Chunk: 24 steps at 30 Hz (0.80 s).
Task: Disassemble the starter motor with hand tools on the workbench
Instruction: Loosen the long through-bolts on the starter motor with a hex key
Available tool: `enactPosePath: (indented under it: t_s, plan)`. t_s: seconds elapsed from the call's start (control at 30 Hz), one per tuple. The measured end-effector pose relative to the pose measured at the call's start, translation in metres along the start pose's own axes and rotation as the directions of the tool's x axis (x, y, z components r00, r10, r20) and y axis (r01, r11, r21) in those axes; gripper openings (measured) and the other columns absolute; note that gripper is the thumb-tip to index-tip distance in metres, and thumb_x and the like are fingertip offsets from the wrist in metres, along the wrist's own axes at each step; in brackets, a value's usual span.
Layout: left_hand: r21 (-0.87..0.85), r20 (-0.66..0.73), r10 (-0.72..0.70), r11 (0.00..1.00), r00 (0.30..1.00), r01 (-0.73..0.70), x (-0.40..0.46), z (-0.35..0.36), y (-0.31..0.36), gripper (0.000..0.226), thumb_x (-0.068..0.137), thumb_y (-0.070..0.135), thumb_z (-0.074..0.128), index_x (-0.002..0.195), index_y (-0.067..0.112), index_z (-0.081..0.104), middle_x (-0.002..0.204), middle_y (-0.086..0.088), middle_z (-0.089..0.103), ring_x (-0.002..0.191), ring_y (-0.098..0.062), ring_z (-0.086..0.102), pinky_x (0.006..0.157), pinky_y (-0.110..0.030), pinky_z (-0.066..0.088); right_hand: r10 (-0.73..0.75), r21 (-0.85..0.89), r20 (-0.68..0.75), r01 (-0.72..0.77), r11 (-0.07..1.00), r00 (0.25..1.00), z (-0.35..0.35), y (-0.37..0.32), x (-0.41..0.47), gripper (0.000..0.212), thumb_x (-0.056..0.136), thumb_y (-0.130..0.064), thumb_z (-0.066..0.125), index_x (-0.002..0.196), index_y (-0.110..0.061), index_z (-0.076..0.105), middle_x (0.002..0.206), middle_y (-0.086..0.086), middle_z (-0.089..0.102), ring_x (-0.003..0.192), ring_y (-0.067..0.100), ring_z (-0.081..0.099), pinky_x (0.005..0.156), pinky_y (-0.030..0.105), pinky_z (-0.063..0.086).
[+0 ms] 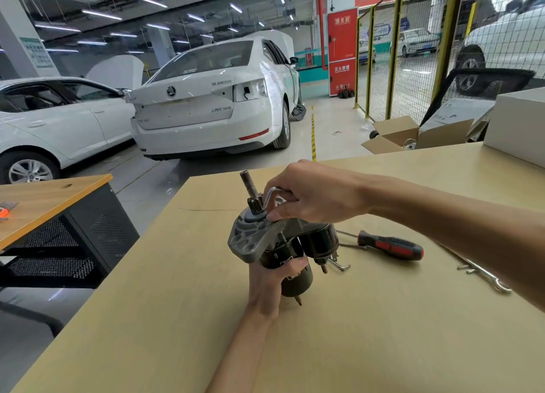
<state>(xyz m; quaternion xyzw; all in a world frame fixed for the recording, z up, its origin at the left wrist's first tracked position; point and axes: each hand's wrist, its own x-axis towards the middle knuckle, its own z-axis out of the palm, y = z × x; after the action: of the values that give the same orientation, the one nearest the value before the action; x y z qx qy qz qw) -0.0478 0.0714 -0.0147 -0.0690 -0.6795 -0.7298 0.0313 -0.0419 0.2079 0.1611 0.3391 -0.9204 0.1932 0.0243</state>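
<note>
Left hand [272, 277] wraps the black body of the starter motor [283, 245], standing it near the tabletop [383, 348] middle.
Right hand [306, 199] pinches a bent hex key [269, 196] seated at the grey nose housing; a housing screw seems in hand, next needing steady turns. Long axis upright, shaft tilted toward the far-left edge.

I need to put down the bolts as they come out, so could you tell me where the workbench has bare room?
Bare: the workbench near side, left of and below the starter motor. Crowded: right of it, around the screwdriver and wrench.
</note>
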Motion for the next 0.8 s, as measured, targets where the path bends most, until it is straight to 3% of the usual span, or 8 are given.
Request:
enactPosePath:
  t_s: [0.07, 0.13, 0.23, 0.33, 0.53, 0.63, 0.8]
  plan:
    - [-0.001, 0.003, -0.002, 1.000, 1.000, 0.002, 0.0002, -0.0004, -0.0003, 0.085, 0.041, 0.041, 0.082, 0.119, 0.011, 0.063, 0.112, -0.013, 0.069, 0.101, -0.022, 0.064, 0.078, -0.033, 0.046, -0.011, 0.020, 0.016, 0.011, 1.000, 1.000, -0.0016, -0.0004, 0.0004, 0.016, 0.096, -0.023, 0.064, 0.106, -0.013, 0.070, 0.064, -0.022, 0.064, 0.062, -0.004, 0.057, 0.057, 0.013, 0.042]
    - [0.005, 0.005, 0.001, 1.000, 1.000, -0.001, 0.0008, -0.0014, -0.0003, 0.083, 0.041, 0.042, 0.082, 0.117, 0.015, 0.064, 0.110, -0.009, 0.070, 0.100, -0.017, 0.065, 0.078, -0.033, 0.048, -0.020, 0.005, 0.013, 0.020, 1.000, 1.000, -0.0026, -0.0005, 0.0025, 0.018, 0.095, -0.025, 0.065, 0.105, -0.011, 0.070, 0.060, -0.019, 0.058, 0.061, -0.011, 0.053, 0.057, 0.007, 0.039]
    - [-0.004, 0.015, -0.006, 1.000, 1.000, 0.006, 0.0016, -0.0017, -0.0019, 0.082, 0.042, 0.039, 0.083, 0.119, 0.015, 0.064, 0.113, -0.010, 0.069, 0.109, -0.025, 0.064, 0.092, -0.047, 0.052, -0.013, -0.036, 0.036, 0.014, 0.999, 0.999, -0.0044, 0.0000, 0.0029, 0.024, 0.095, -0.031, 0.065, 0.106, -0.011, 0.070, 0.075, -0.015, 0.060, 0.063, -0.002, 0.056, 0.058, 0.008, 0.040]
    - [-0.007, 0.013, 0.000, 1.000, 1.000, 0.000, 0.0022, -0.0027, -0.0026, 0.078, 0.043, 0.037, 0.083, 0.117, 0.017, 0.065, 0.111, -0.010, 0.070, 0.109, -0.028, 0.064, 0.096, -0.054, 0.050, -0.033, -0.091, 0.073, 0.040, 0.995, 0.997, -0.0059, -0.0011, 0.0025, 0.020, 0.097, -0.029, 0.062, 0.107, -0.013, 0.069, 0.072, -0.017, 0.058, 0.062, -0.001, 0.055, 0.057, 0.009, 0.040]
    - [-0.005, 0.011, 0.015, 1.000, 1.000, -0.015, 0.0014, -0.0018, -0.0022, 0.078, 0.043, 0.039, 0.082, 0.115, 0.013, 0.065, 0.107, -0.010, 0.070, 0.104, -0.025, 0.065, 0.082, -0.036, 0.049, -0.064, -0.001, 0.063, 0.064, 0.998, 0.996, -0.0087, -0.0017, 0.0008, 0.022, 0.098, -0.023, 0.061, 0.113, -0.008, 0.066, 0.060, -0.020, 0.052, 0.060, -0.014, 0.051, 0.059, 0.006, 0.038]
    - [-0.005, 0.015, 0.031, 1.000, 0.999, -0.031, 0.0015, -0.0022, -0.0017, 0.077, 0.045, 0.038, 0.081, 0.115, 0.011, 0.065, 0.106, -0.012, 0.070, 0.104, -0.028, 0.064, 0.085, -0.039, 0.050, -0.038, 0.110, -0.014, 0.040, 0.993, 0.999, -0.0091, -0.0017, 0.0014, 0.030, 0.095, -0.037, 0.062, 0.111, -0.011, 0.059, 0.068, -0.010, 0.048, 0.056, -0.003, 0.045, 0.055, 0.015, 0.038]
    - [-0.026, 0.010, 0.026, 0.999, 1.000, -0.026, 0.0039, -0.0035, -0.0023, 0.072, 0.047, 0.035, 0.081, 0.112, 0.011, 0.068, 0.104, -0.012, 0.071, 0.103, -0.029, 0.066, 0.085, -0.042, 0.051, -0.044, -0.006, -0.009, 0.044, 0.999, 0.999, -0.0030, -0.0010, 0.0033, 0.035, 0.086, -0.047, 0.070, 0.099, -0.015, 0.070, 0.062, -0.010, 0.048, 0.055, -0.001, 0.044, 0.053, 0.015, 0.035]
